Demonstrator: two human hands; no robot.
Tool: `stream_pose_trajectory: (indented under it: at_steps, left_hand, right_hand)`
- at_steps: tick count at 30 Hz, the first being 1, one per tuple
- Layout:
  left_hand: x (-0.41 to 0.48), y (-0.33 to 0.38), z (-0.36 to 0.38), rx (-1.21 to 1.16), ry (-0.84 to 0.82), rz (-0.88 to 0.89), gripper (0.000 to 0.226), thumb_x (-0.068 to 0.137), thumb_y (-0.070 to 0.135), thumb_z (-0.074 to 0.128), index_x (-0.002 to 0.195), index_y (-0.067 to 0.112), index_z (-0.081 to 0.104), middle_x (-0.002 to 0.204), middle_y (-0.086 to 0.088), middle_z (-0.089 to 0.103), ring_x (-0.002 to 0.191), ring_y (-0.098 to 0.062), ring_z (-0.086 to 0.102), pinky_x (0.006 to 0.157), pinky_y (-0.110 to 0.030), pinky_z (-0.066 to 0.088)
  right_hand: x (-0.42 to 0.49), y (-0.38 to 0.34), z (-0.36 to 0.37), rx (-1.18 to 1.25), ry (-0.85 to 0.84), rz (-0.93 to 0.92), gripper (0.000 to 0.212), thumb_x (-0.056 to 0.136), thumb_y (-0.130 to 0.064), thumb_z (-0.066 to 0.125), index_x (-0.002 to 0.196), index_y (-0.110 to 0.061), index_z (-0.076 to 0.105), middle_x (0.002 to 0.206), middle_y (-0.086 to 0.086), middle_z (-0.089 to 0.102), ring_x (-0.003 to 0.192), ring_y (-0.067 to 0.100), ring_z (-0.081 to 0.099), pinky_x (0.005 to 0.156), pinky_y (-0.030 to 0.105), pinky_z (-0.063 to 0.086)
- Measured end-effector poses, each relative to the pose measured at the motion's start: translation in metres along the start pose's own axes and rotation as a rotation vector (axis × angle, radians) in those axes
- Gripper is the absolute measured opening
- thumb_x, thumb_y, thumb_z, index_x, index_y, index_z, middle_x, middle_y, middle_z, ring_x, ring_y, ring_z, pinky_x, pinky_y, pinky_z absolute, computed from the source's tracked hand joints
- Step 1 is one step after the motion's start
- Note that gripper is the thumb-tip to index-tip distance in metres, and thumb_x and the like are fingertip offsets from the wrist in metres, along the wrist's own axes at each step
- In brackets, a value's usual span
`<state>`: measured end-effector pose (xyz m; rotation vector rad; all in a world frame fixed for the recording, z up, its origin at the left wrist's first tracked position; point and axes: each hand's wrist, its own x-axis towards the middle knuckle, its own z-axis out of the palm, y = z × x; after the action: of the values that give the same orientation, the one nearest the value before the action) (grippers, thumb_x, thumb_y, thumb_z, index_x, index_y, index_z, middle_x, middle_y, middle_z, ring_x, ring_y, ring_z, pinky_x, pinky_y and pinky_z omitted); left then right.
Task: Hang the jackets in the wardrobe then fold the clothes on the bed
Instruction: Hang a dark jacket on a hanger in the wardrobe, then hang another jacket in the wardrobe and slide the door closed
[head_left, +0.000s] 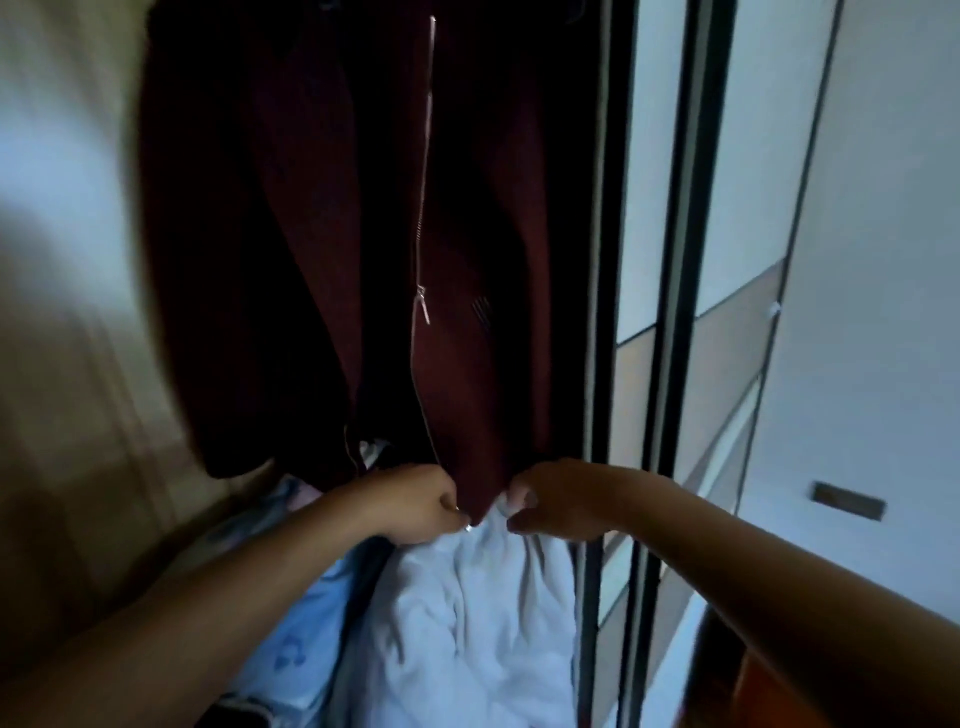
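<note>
At lower centre of the frame, the left hand (415, 504) and right hand (558, 501) each pinch the hem of the maroon zip jacket (467, 364), hanging inside the wardrobe (605, 260) above white bedding (467, 623).

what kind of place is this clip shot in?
Most likely a bedroom, at an open wardrobe: a maroon jacket hangs inside it, a pile of pale cloth lies beneath, and sliding door panels stand to the right. The left hand and right hand grip the jacket's hem.
</note>
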<state>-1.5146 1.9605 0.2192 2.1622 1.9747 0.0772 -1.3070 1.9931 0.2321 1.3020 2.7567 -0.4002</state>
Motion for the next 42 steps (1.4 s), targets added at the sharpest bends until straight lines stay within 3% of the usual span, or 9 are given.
stream_pose_trajectory:
  at_steps: [5, 8, 14, 17, 21, 27, 33, 38, 42]
  left_hand:
    - [0.003, 0.047, 0.025, -0.115, -0.111, 0.045, 0.033, 0.093, 0.038, 0.059, 0.088, 0.006, 0.066, 0.069, -0.007, 0.063, 0.058, -0.018, 0.061, 0.054, -0.028, 0.053]
    - [0.005, 0.084, 0.039, -0.042, -0.137, 0.129, 0.029, 0.093, 0.039, 0.058, 0.091, 0.012, 0.069, 0.081, -0.005, 0.07, 0.068, -0.018, 0.066, 0.066, -0.034, 0.057]
    - [0.0, 0.177, 0.074, 0.068, -0.208, 0.283, 0.028, 0.091, 0.05, 0.058, 0.089, 0.023, 0.067, 0.091, -0.001, 0.07, 0.086, -0.018, 0.066, 0.08, -0.038, 0.053]
    - [-0.006, 0.24, 0.098, 0.092, -0.273, 0.373, 0.025, 0.092, 0.052, 0.056, 0.086, 0.029, 0.062, 0.093, 0.004, 0.066, 0.085, -0.014, 0.063, 0.076, -0.036, 0.052]
    - [-0.025, 0.345, 0.141, 0.1, -0.347, 0.519, 0.026, 0.094, 0.054, 0.055, 0.1, 0.03, 0.064, 0.103, 0.007, 0.065, 0.091, -0.012, 0.062, 0.087, -0.039, 0.054]
    - [-0.075, 0.504, 0.214, 0.144, -0.477, 0.804, 0.022, 0.094, 0.053, 0.057, 0.098, 0.033, 0.066, 0.098, 0.009, 0.066, 0.085, -0.011, 0.063, 0.079, -0.037, 0.056]
    - [-0.137, 0.626, 0.27, 0.268, -0.565, 1.089, 0.028, 0.095, 0.05, 0.057, 0.11, 0.028, 0.066, 0.105, 0.008, 0.067, 0.092, -0.01, 0.063, 0.088, -0.038, 0.055]
    - [-0.215, 0.696, 0.325, 0.343, -0.673, 1.373, 0.027, 0.092, 0.048, 0.059, 0.11, 0.028, 0.065, 0.108, 0.007, 0.068, 0.099, -0.014, 0.064, 0.091, -0.039, 0.054]
    - [-0.299, 0.72, 0.365, 0.468, -0.778, 1.668, 0.024, 0.092, 0.046, 0.06, 0.105, 0.027, 0.067, 0.101, 0.006, 0.071, 0.095, -0.015, 0.067, 0.089, -0.037, 0.055]
  right_hand:
    - [-0.048, 0.035, 0.022, -0.003, -0.026, 0.144, 0.05, 0.1, -0.047, 0.054, 0.136, -0.014, 0.059, 0.135, 0.009, 0.061, 0.124, 0.029, 0.057, 0.1, 0.034, 0.045]
    - [-0.085, 0.057, 0.034, 0.041, -0.033, 0.211, 0.044, 0.101, -0.044, 0.053, 0.133, -0.015, 0.062, 0.134, 0.007, 0.062, 0.123, 0.027, 0.058, 0.103, 0.037, 0.046]
    - [-0.182, 0.109, 0.066, 0.119, 0.013, 0.396, 0.041, 0.101, -0.045, 0.054, 0.129, -0.016, 0.062, 0.124, 0.006, 0.065, 0.11, 0.022, 0.06, 0.087, 0.031, 0.044]
    - [-0.245, 0.137, 0.088, 0.163, 0.03, 0.517, 0.035, 0.099, -0.045, 0.056, 0.121, -0.019, 0.065, 0.11, -0.001, 0.066, 0.104, 0.022, 0.062, 0.091, 0.037, 0.051]
    - [-0.348, 0.174, 0.12, 0.205, 0.016, 0.697, 0.038, 0.097, -0.049, 0.055, 0.122, -0.022, 0.065, 0.117, 0.001, 0.067, 0.106, 0.025, 0.062, 0.092, 0.042, 0.052]
    - [-0.513, 0.209, 0.183, 0.285, 0.042, 0.995, 0.034, 0.097, -0.053, 0.051, 0.116, -0.026, 0.062, 0.104, -0.004, 0.063, 0.094, 0.02, 0.062, 0.077, 0.037, 0.05]
    - [-0.652, 0.184, 0.241, 0.371, 0.106, 1.336, 0.033, 0.096, -0.047, 0.051, 0.114, -0.023, 0.064, 0.111, 0.001, 0.066, 0.105, 0.029, 0.063, 0.087, 0.039, 0.052]
    - [-0.73, 0.117, 0.297, 0.484, 0.188, 1.666, 0.024, 0.094, -0.048, 0.048, 0.093, -0.026, 0.055, 0.103, 0.004, 0.067, 0.099, 0.031, 0.065, 0.074, 0.035, 0.052]
    - [-0.764, 0.038, 0.333, 0.59, 0.189, 1.975, 0.034, 0.094, -0.046, 0.05, 0.118, -0.023, 0.062, 0.115, 0.004, 0.068, 0.107, 0.03, 0.064, 0.08, 0.037, 0.054]
